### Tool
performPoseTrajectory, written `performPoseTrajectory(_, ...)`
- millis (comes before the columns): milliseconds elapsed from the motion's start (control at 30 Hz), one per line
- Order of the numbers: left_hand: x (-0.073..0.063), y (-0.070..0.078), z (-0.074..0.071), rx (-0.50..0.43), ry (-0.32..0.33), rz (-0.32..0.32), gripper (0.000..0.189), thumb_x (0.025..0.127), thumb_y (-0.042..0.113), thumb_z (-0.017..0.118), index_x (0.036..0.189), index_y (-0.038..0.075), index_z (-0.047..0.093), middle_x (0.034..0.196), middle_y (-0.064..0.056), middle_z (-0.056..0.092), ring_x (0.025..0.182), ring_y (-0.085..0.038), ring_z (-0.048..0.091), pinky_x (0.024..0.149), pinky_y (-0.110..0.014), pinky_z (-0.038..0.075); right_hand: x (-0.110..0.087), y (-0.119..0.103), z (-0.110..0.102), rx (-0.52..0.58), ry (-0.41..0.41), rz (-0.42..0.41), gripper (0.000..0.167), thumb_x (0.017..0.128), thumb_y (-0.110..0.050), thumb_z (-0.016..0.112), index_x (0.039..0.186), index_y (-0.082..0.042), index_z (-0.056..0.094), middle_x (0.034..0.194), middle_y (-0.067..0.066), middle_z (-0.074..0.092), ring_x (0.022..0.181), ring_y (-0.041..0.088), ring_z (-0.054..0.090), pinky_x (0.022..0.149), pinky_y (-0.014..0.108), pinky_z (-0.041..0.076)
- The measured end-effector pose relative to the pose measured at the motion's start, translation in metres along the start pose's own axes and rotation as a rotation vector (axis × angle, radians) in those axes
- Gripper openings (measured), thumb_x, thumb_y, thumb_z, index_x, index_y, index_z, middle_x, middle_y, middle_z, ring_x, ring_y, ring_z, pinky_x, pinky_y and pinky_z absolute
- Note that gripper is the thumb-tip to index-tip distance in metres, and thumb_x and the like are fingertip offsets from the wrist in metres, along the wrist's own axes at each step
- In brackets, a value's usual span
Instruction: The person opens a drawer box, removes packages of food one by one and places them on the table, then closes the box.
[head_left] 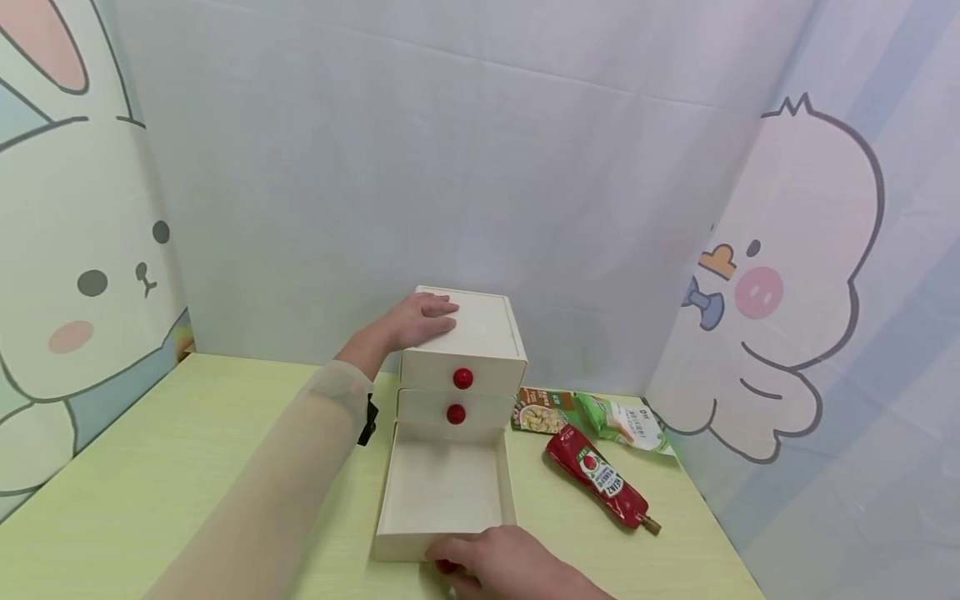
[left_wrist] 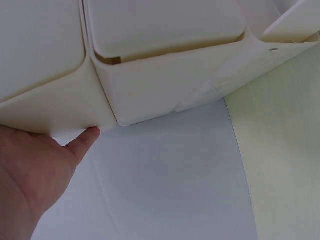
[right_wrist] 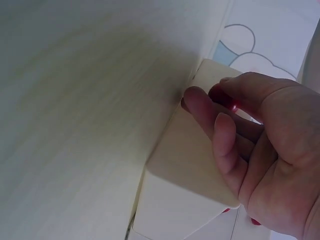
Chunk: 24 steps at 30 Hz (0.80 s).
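A white three-drawer cabinet (head_left: 480, 325) stands against the backdrop. My left hand (head_left: 420, 321) rests on its top near the left edge, fingers fairly straight; in the left wrist view its thumb (left_wrist: 85, 142) lies along the cabinet's side. The bottom drawer (head_left: 442, 487) is pulled far out toward me, its bare floor showing. At the drawer's front, my right hand (head_left: 510, 562) pinches the red knob (right_wrist: 232, 104) between thumb and fingers. The upper two drawers, with a red knob (head_left: 462, 378) and another red knob (head_left: 456, 414), are closed.
Right of the cabinet lie a red Heinz ketchup pouch (head_left: 596, 477), a green and white packet (head_left: 626, 423) and a brown and green food packet (head_left: 542, 410). They lie on a pale yellow-green table (head_left: 180, 467). Cloth backdrops (head_left: 465, 167) with cartoon animals enclose the table.
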<state>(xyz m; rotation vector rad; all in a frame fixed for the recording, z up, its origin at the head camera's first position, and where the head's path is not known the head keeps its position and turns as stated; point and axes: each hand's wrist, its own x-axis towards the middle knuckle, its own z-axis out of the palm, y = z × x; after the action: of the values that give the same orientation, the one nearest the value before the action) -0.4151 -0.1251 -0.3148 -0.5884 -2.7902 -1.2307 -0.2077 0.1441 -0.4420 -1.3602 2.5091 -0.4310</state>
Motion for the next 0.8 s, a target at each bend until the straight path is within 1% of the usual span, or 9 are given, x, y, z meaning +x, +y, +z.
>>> performPoseTrajectory(200, 0.0002, 0.0001, -0.0003, 0.008, -0.005, -0.001, 0.056, 0.111, 0.037, 0.058, 0.162, 0.013, 0.057, 0.180, -0.010, 0.035, 0.171, -0.037, 0.019, 0.137, -0.059, 0.022, 0.0016, -0.0007, -0.0006, -0.013, 0.003, -0.012, 0.029, 0.110, -0.025, 0.070, 0.138, -0.031, 0.069, 0.107, -0.023, 0.072, 0.076, -0.009, 0.057, 0.077, 0.008, 0.051)
performPoseTrajectory(467, -0.0012, 0.0017, -0.0021, 0.008, -0.007, -0.003, 0.056, 0.111, 0.036, 0.058, 0.161, 0.012, 0.057, 0.180, -0.010, 0.034, 0.171, -0.037, 0.019, 0.137, -0.060, 0.021, 0.0035, -0.0006, -0.0020, 0.000, 0.009, -0.006, 0.026, 0.110, -0.025, 0.071, 0.135, -0.030, 0.071, 0.101, -0.021, 0.069, 0.076, -0.009, 0.057, 0.077, 0.009, 0.050)
performPoseTrajectory(800, -0.0001, -0.0023, -0.0016, 0.001, -0.005, 0.001, 0.056, 0.111, 0.037, 0.058, 0.161, 0.012, 0.057, 0.180, -0.010, 0.035, 0.171, -0.038, 0.020, 0.137, -0.060, 0.022, 0.0044, -0.0008, -0.0051, 0.010, 0.016, 0.021, 0.029, 0.109, -0.025, 0.072, 0.137, -0.031, 0.071, 0.105, -0.023, 0.073, 0.076, -0.010, 0.058, 0.077, 0.009, 0.052)
